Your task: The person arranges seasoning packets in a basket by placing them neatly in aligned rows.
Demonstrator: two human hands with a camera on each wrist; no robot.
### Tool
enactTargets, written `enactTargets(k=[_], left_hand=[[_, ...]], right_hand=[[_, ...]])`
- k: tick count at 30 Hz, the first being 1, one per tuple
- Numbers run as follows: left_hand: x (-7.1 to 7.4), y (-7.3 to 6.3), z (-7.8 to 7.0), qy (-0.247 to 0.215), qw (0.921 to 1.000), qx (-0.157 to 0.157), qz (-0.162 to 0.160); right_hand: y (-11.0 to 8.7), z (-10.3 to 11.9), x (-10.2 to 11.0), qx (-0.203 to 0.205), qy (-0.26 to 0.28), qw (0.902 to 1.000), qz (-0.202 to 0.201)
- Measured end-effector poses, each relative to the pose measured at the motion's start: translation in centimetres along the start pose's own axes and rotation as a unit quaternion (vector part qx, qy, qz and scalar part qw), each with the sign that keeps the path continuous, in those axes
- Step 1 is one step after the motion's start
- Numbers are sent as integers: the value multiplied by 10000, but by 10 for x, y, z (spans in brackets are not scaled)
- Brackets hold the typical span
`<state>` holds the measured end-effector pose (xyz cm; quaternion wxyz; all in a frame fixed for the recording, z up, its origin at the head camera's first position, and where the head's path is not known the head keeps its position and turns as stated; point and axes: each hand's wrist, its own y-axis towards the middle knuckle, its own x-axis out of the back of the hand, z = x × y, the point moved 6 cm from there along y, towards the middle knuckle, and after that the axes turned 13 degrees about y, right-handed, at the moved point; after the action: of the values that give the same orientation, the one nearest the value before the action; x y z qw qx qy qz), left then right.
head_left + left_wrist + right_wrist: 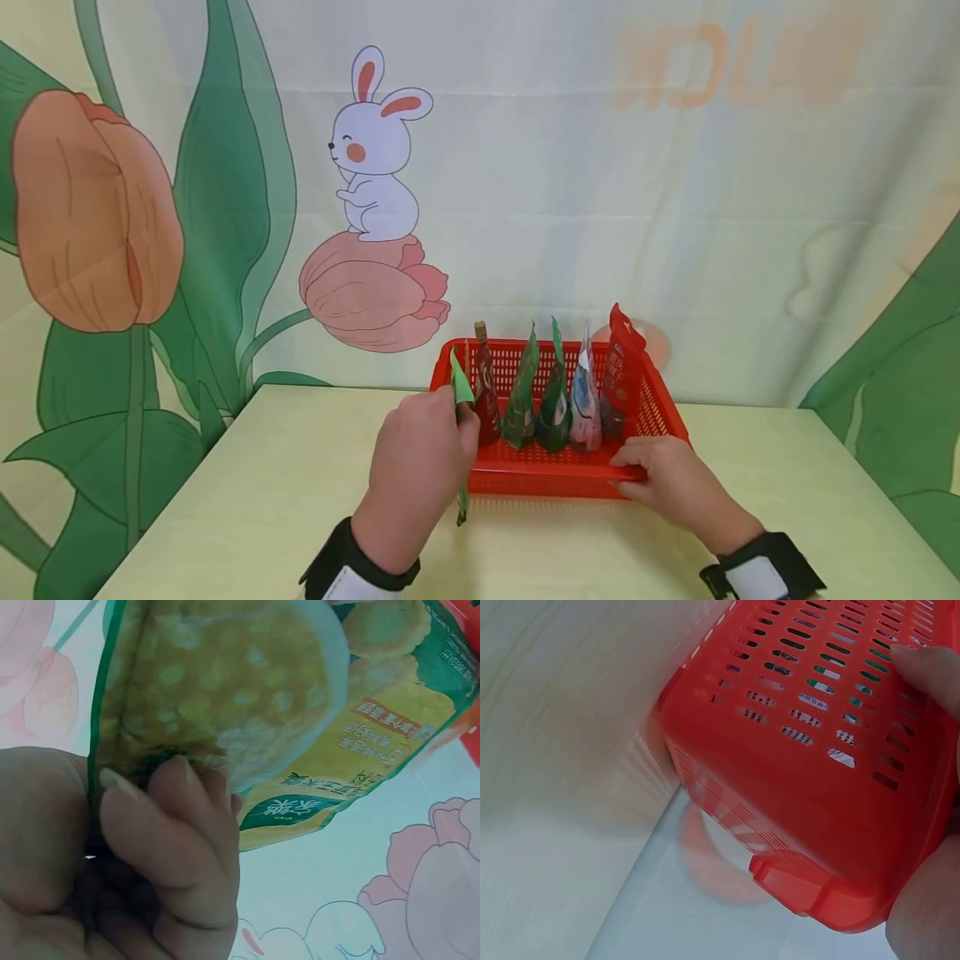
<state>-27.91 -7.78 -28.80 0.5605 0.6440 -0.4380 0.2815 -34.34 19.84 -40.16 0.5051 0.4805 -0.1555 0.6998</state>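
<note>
My left hand [423,467] pinches a green-edged food packet [461,382] at the left front of a red plastic basket [540,483]. In the left wrist view, the packet [247,690] shows a yellow soup picture, with thumb and fingers at its edge. My right hand [671,479] grips the basket's front rim near its right corner. Inside the basket stand a dark red bottle [486,392], two green packets [522,400], a white, blue and pink packet [585,400] and a red packet [622,367]. The right wrist view shows the basket's slotted wall [780,795].
The basket is at the far part of a pale wooden table [300,483]. Behind it hangs a cloth backdrop [525,183] printed with a rabbit, tulips and leaves, close to the table's back edge.
</note>
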Motion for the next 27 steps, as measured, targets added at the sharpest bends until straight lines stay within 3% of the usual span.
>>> enactTargets(k=[17, 27], left_hand=[[-33, 46, 24, -53, 9974, 509, 499], [-52, 70, 40, -272, 9968, 677, 335]], right_hand=[[0, -1, 0, 80, 103, 9999, -59], [-1, -1, 0, 13, 161, 9999, -49]])
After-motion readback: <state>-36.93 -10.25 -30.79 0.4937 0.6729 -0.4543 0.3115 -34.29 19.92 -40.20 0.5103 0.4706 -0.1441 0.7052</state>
